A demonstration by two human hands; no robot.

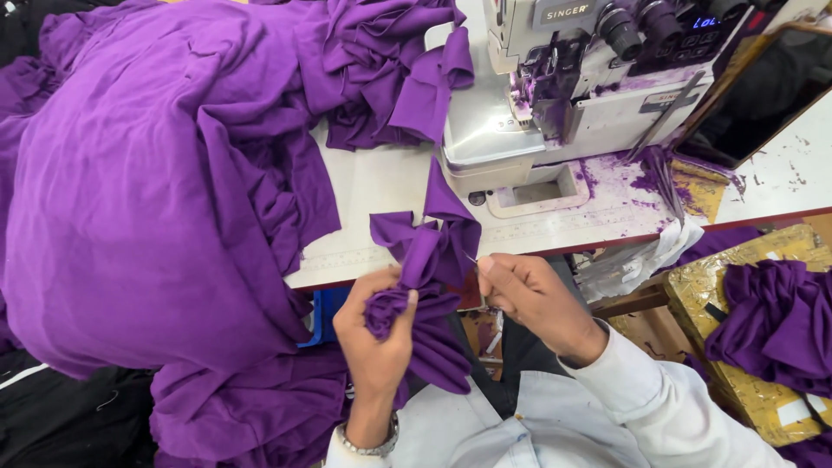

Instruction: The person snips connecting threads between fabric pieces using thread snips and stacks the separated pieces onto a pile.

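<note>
— What's nearest the lens?

— The pale shirt sleeves and a metal wristwatch [371, 446] on the left wrist. Just above it the left hand [379, 334] is closed in a fist around a bunched purple fabric piece [426, 286], held over the lap just in front of the table edge [555, 247].

— And the other hand?

— The right hand [533, 295] is pinched shut, fingertips together right beside the cloth's upper folds. A thin pale line runs from the fingertips to the fabric, probably a thread or a small tool; too fine to tell.

— How would that cloth handle?

— By the look of it, light, soft and limp. It crumples and droops below the fist, so it looks like thin knit. Not fragile, but it would slide and stretch; I'd judge a full-fist hold on the gathered middle steadies it best, with fingertips at an edge for fine work.

— Further out?

— A large purple fabric heap [156, 199] spills over the left of the table. An overlock sewing machine [572, 87] stands behind, dusted with purple lint. To the right, a tape-covered cardboard box [745, 381] with more purple pieces [776, 316] on it.
</note>
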